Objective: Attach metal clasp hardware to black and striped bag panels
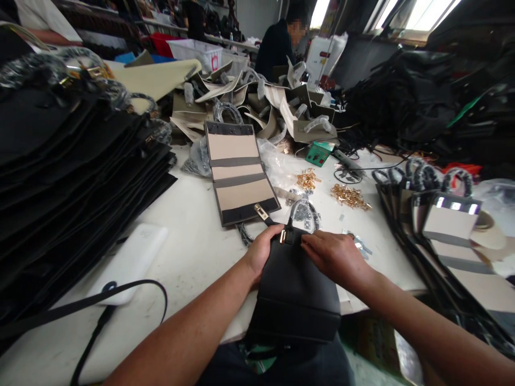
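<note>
A black handbag panel [300,284] lies over the table's front edge, reaching toward my lap. It carries a plastic-wrapped handle [304,212] and a small gold fitting [282,236]. My left hand [261,249] grips its left edge, thumb on top near the fitting. At the upper right of the panel, my right hand [336,253] has its fingers pressed together at the edge; whatever they may pinch is hidden. A strap with a gold clasp plate [261,212] sticks out beyond my left thumb. Just behind lies an opened panel with beige lining [237,171].
Black panels [80,177] are stacked high on the left, beside a white power bank [129,262] with a cable. Gold hardware [349,196] lies in piles near a green box [319,153]. More handled panels [450,214] stand right. A person [277,48] sits at the back.
</note>
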Demonstrator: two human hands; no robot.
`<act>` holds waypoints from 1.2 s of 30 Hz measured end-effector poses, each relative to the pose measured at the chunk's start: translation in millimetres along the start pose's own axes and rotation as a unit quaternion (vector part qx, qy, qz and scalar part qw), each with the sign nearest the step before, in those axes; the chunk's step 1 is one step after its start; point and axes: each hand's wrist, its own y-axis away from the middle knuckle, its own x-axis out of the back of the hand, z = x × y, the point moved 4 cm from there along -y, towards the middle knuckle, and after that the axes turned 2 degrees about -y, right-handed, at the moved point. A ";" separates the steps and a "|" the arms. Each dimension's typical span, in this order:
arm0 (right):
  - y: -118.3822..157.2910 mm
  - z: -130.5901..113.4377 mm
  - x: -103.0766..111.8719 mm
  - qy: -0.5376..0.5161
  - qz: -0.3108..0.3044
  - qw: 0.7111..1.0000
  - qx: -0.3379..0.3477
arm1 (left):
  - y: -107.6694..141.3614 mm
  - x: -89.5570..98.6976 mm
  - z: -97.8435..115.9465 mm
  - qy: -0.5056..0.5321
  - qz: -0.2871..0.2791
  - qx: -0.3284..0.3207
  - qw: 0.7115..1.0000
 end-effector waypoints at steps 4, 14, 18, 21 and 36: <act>2.0 7.8 3.7 -0.114 -0.080 0.989 -0.046 | 0.2 -1.7 -4.4 -0.007 -0.040 0.036 0.999; -0.1 7.6 3.1 -0.084 -0.092 0.991 -0.052 | 6.4 -5.9 -8.5 -0.042 -0.023 0.030 0.998; -1.4 2.6 -2.8 -0.024 -0.091 0.995 -0.029 | 4.9 -1.6 -6.9 -0.052 0.005 0.018 0.998; -2.0 1.9 -5.2 -0.039 -0.075 0.996 -0.024 | 5.3 -2.0 -5.2 -0.049 0.010 0.013 0.999; 6.4 -0.7 40.6 -0.127 0.010 0.990 -0.061 | 16.3 -14.5 8.0 -0.095 -0.048 -0.034 0.994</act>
